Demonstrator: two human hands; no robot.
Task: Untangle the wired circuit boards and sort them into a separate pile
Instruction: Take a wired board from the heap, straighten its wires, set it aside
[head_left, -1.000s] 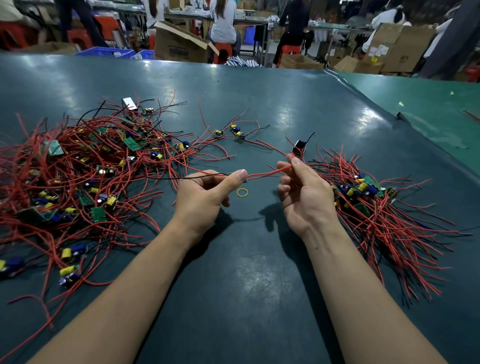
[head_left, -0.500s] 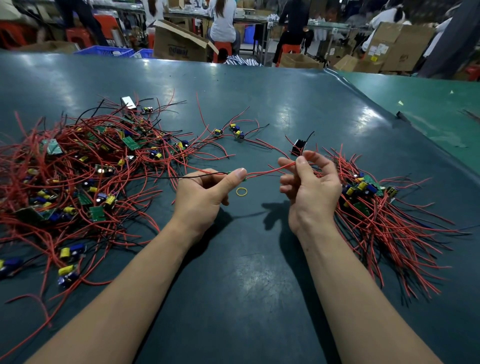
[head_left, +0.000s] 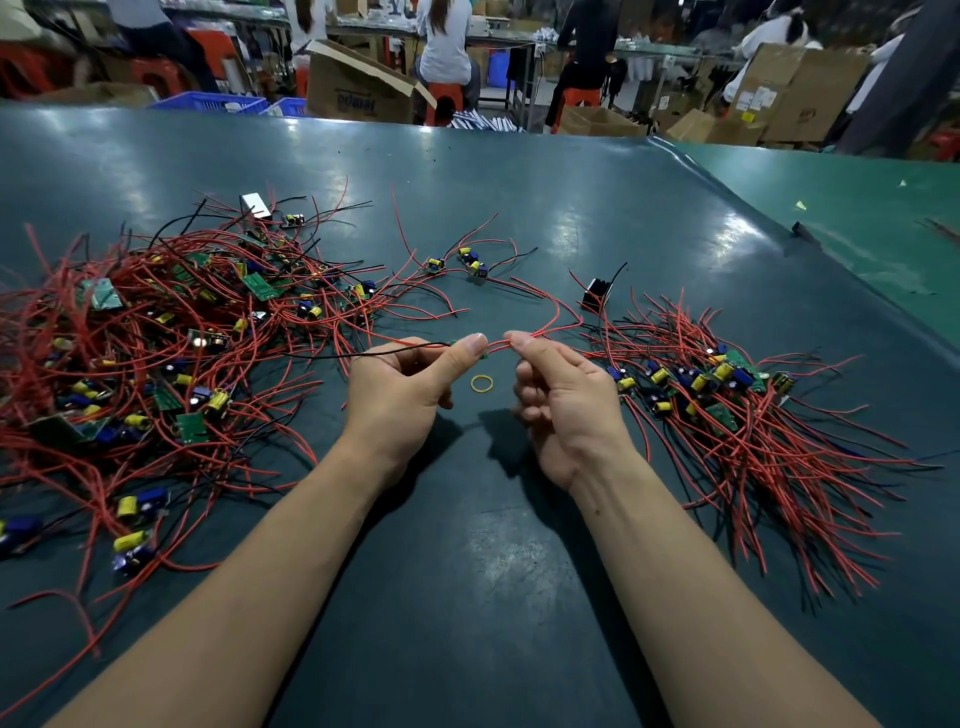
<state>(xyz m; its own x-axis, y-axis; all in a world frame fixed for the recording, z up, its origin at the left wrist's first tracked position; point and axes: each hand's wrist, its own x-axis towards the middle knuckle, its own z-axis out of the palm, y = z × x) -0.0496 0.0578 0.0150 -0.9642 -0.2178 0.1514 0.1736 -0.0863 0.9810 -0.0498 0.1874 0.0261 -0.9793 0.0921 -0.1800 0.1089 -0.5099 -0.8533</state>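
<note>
- Left hand (head_left: 400, 389): thumb and curled fingers pinch a small green circuit board (head_left: 483, 354), mostly hidden by the thumb, above the middle of the desk (head_left: 519, 597). A black wire runs left from this grip.
- Right hand (head_left: 566, 400): thumb and forefinger pinch the board's red wires (head_left: 550, 325); the remaining fingers are curled.
- Tangled pile (head_left: 171, 353): boards and red wires, along the desk's left edge.
- Sorted pile (head_left: 727, 395): boards with wires fanned out, towards the right edge.
- Yellow rubber band (head_left: 481, 383): flat on the desk, between both hands.
- Black component (head_left: 596, 294): beside the sorted pile's far end.
</note>
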